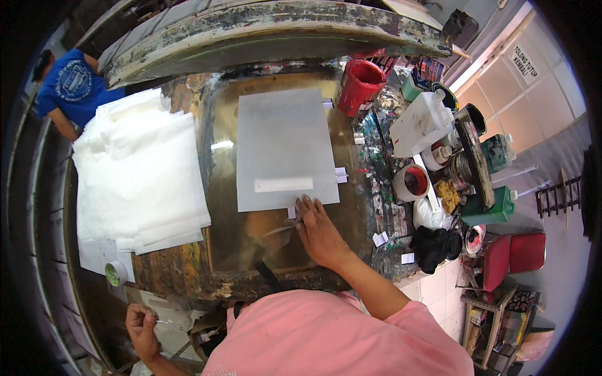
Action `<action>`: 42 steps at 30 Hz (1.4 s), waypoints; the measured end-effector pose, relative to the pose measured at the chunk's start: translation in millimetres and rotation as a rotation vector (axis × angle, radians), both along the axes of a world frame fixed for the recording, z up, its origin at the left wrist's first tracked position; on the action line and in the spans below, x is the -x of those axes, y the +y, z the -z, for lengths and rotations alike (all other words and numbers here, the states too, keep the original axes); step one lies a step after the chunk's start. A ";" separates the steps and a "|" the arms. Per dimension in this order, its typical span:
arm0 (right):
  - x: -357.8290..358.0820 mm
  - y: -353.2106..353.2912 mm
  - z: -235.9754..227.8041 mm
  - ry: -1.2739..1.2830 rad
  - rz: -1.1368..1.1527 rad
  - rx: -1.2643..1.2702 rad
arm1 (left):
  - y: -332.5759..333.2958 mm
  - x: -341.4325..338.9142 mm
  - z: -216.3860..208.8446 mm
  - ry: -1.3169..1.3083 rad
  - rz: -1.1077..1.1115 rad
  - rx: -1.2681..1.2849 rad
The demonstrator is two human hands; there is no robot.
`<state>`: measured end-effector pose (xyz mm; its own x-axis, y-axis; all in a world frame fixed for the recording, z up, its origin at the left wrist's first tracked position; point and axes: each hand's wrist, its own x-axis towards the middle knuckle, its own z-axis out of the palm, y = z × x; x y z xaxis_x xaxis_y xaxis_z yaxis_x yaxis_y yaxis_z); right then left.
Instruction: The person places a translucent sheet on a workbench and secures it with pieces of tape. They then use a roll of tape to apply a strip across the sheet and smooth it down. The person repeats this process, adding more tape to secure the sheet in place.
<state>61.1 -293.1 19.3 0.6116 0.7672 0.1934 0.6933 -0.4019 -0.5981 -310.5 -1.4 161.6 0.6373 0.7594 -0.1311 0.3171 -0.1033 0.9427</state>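
Observation:
A pale grey-white sheet (282,144) lies on the brownish, glossy glass-like panel in front of me, with a lighter strip near its lower edge. My right hand (318,232) rests its fingertips on that lower edge, fingers stretched out and thumb apart. Small white tabs (341,175) stick out at the sheet's right side and bottom. Away from the table, at the lower left, my left hand (143,326) is closed in a pinch; a thin, shiny bit shows at its fingertips, too small to name.
A tall stack of white sheets (141,175) stands at the left, a small round tub (116,273) by its near corner. Above the far side hangs a paint-stained frame (282,31). A red bucket (362,86), white jerrycan (423,124) and several pots crowd the right. Another person (78,88) is far left.

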 end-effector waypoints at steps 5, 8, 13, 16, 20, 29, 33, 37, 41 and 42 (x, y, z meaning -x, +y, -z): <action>1.2 -3.4 -6.9 0.025 0.045 0.014 | 3.0 -0.3 5.1 -0.010 -0.016 -0.002; -0.7 -3.2 -25.3 0.208 0.113 -0.136 | 3.7 1.4 6.2 -0.020 -0.047 -0.013; -38.1 -8.4 -78.7 0.609 0.220 -0.264 | 3.2 -5.5 17.6 -0.055 -0.035 0.028; -95.3 6.7 -75.4 0.547 0.060 -0.357 | -8.1 -30.0 43.3 -0.095 -0.098 0.013; -193.2 53.9 -77.9 0.476 -0.075 -0.179 | -28.3 -75.7 89.3 -0.187 -0.166 0.090; -292.4 214.8 -17.2 0.270 -0.166 -0.095 | -57.0 -168.8 138.6 -0.340 -0.408 0.191; -314.5 252.2 4.1 0.104 -0.122 -0.022 | -62.1 -196.7 132.4 -0.235 -0.341 0.268; -327.4 277.4 11.5 0.119 -0.117 -0.006 | -69.6 -214.2 145.9 -0.330 -0.313 0.334; -336.5 290.2 11.9 0.153 -0.201 0.004 | -80.8 -227.4 148.9 -0.230 -0.317 0.346; -337.4 293.0 11.1 0.165 -0.209 0.019 | -84.2 -230.4 150.2 -0.237 -0.324 0.345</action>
<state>398.6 -0.2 8.2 0.4619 0.8824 0.0890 0.6564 -0.2727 -0.7034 -80.1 -85.6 11.4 0.4198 0.8603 -0.2892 0.0558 0.2936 0.9543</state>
